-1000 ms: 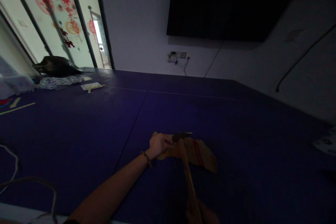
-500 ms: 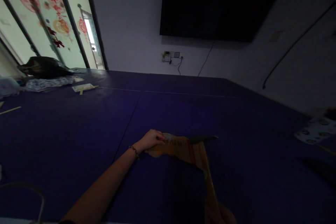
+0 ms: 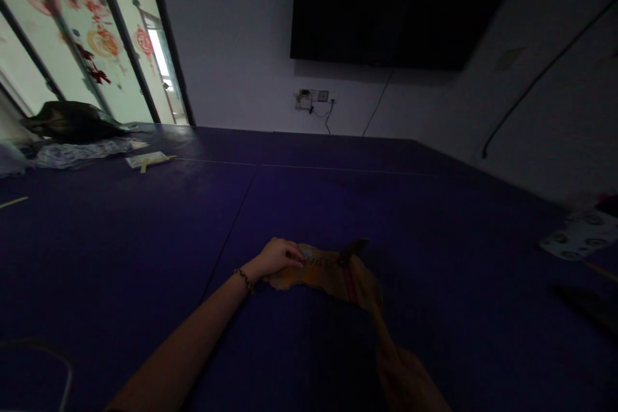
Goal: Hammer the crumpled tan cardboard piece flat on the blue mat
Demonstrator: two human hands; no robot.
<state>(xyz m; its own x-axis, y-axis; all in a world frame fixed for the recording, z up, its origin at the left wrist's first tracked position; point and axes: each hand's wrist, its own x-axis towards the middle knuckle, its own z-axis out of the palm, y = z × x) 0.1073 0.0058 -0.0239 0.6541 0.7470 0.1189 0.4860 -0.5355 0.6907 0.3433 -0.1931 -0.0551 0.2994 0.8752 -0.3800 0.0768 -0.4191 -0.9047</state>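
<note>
A ragged-edged brown sheet (image 3: 316,273) with dark lettering and a red stripe lies on the dark blue tabletop. My left hand (image 3: 277,256), a bracelet at its wrist, rests on the sheet's left end with fingertips pinched together there. Whether anything small is between those fingertips is too dark to see. In my right hand (image 3: 405,373), closed around the lower handle, is a hammer (image 3: 379,322) with a pale wooden handle. Its dark head is over the right part of the sheet, near the red stripe. Dimness hides whether head and sheet touch.
At the far left are a black bag (image 3: 72,121), a patterned cloth (image 3: 82,152) and a small white tray (image 3: 147,159) with pale strips. A patterned item (image 3: 582,237) and a dark object (image 3: 586,306) lie at right. A large screen (image 3: 405,6) hangs on the wall.
The hammer's head has swung left and turned, from the sheet's right end to near the red stripe. My right hand has risen further into view. My left hand stays on the sheet.
</note>
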